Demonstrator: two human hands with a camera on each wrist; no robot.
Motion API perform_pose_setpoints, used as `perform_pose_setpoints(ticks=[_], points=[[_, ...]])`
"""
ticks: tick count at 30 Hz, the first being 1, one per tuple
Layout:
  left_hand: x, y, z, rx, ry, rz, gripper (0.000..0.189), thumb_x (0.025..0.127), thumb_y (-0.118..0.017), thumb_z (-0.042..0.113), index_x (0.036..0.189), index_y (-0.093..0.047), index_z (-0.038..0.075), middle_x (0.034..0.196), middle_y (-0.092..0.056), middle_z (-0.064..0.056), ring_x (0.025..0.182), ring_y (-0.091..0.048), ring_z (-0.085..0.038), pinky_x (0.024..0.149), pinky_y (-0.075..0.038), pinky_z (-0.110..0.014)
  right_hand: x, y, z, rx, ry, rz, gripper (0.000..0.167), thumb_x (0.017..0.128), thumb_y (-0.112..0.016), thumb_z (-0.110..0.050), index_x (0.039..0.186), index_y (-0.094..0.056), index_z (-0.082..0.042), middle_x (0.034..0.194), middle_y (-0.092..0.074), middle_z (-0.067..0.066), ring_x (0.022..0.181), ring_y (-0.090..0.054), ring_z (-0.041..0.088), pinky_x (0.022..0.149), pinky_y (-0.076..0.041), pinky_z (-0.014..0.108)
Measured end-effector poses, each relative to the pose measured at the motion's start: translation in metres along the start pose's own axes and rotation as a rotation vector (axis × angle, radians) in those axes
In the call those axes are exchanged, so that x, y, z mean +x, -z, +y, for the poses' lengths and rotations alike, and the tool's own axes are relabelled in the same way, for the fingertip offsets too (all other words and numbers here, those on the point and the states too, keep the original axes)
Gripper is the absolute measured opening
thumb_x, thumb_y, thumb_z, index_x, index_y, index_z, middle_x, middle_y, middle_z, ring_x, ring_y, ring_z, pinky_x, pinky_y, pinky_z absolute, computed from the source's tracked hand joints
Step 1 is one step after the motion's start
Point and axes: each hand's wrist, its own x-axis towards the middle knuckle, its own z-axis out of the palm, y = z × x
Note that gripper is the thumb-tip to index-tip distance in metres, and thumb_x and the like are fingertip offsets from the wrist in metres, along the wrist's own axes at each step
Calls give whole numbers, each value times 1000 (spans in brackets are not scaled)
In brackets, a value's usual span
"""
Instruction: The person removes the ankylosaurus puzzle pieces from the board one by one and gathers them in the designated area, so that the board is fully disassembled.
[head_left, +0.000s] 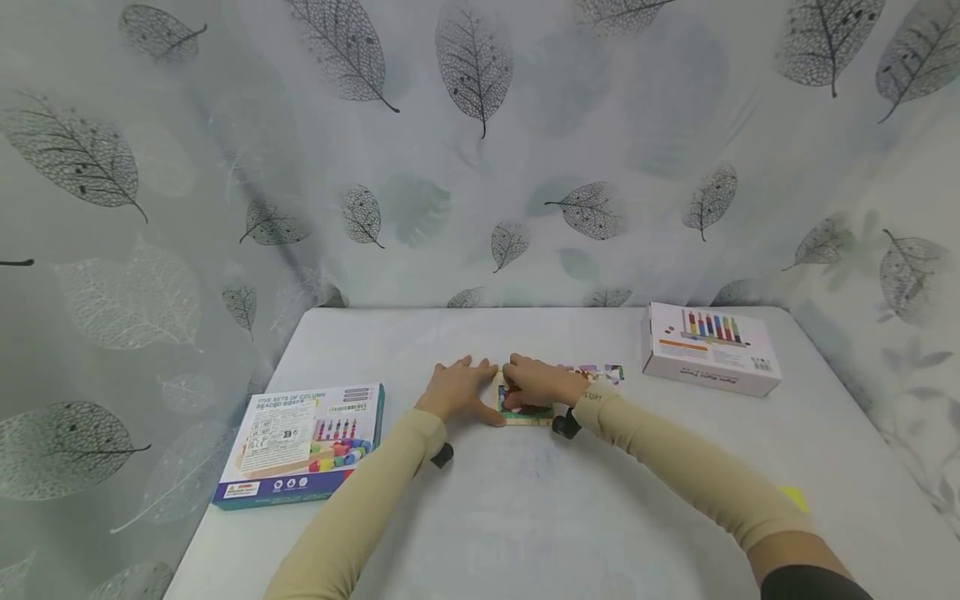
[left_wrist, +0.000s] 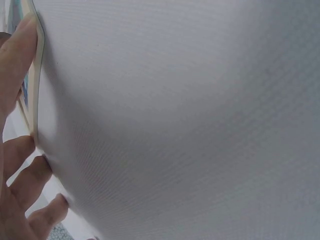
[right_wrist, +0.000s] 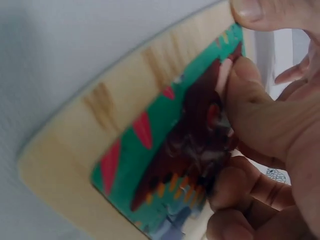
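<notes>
A wooden-framed picture puzzle board lies on the white table, its picture showing a maroon animal on green with pink spikes. My left hand spreads its fingers at the board's left side. In the left wrist view its thumb touches the frame's edge, with the other fingertips lower down. Over the picture, my right hand has its fingers curled and pinches a puzzle piece against the board. The hand hides part of that piece's outline.
Beyond the right hand lie several colourful puzzle pieces. A beaded-boxes toy box sits at the left, and a white toy box at the back right. Something yellow shows beside the right forearm.
</notes>
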Motion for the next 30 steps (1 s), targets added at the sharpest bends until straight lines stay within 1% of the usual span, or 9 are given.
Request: perform_pose_setpoints(ticks=[5, 11, 16, 21, 25, 30], points=[[-1, 0, 0, -9, 0, 5, 100, 70, -79, 69, 154, -43, 28, 162, -40, -1, 153, -33, -30, 114, -33, -67, 1, -6, 1, 6, 1, 34, 23, 95, -70, -30, 98, -57, -11, 98, -51, 4, 80, -49, 15, 72, -44, 30], [-2, 1, 0, -4, -4, 12, 99, 70, -79, 69, 153, -43, 28, 161, -42, -1, 153, -34, -30, 113, -34, -67, 1, -5, -1, -6, -15, 47, 24, 95, -70, -28, 98, -56, -9, 97, -52, 5, 81, -50, 16, 73, -46, 32], [-3, 2, 1, -11, -3, 5, 99, 70, -80, 68, 153, -43, 28, 161, -41, -1, 153, -33, -30, 114, -34, -67, 2, -7, 0, 18, -30, 54, 23, 95, -70, -27, 98, -56, -10, 97, -52, 4, 82, -49, 15, 74, -45, 31], [-2, 2, 2, 5, 0, 4, 100, 70, -79, 69, 153, -43, 28, 161, -42, -1, 153, -34, -31, 113, -35, -66, 1, -11, 2, 51, -24, 72, 22, 95, -71, -25, 100, -57, -9, 98, -54, 4, 84, -50, 16, 76, -47, 32], [-1, 1, 2, 16, 2, 10, 100, 69, -80, 69, 153, -44, 27, 160, -43, -2, 152, -36, -31, 112, -36, -66, 2, -11, 2, 41, -27, 84, 22, 95, -71, -23, 105, -59, -7, 100, -54, 6, 84, -51, 17, 79, -49, 35], [0, 1, 1, 13, -4, 4, 99, 70, -79, 69, 153, -43, 28, 161, -42, -2, 152, -34, -31, 113, -35, -66, 2, -10, 0, 29, -30, 86, 21, 94, -71, -22, 102, -58, -8, 98, -53, 5, 81, -51, 16, 76, -48, 33]])
